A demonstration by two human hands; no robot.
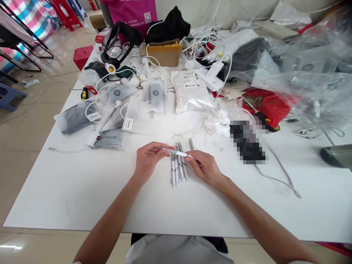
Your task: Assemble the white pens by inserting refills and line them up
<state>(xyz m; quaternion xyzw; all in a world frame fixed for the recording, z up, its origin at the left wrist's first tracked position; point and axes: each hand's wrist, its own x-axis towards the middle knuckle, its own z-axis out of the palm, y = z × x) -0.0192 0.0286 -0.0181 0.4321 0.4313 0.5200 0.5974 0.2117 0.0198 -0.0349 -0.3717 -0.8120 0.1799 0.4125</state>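
Observation:
My left hand point(150, 162) and my right hand point(205, 168) hold a slim white pen-like stylus point(176, 151) level between them, one at each end. It crosses above a group of several silver-and-white pens point(177, 169) lying side by side on the white table point(82, 198). My right hand is closest to a grey-tipped pen point(191, 144), which lies just beyond its fingers. The hands partly cover the pens' upper portions.
Beyond the hands lie black-and-white ROCKBROS packets point(153, 96), a white foil bag point(190, 91), tangled white cables point(162, 47), a cardboard box point(164, 53) and crumpled plastic sheeting point(308, 84). A pixelated dark patch point(246, 142) hides something at the right.

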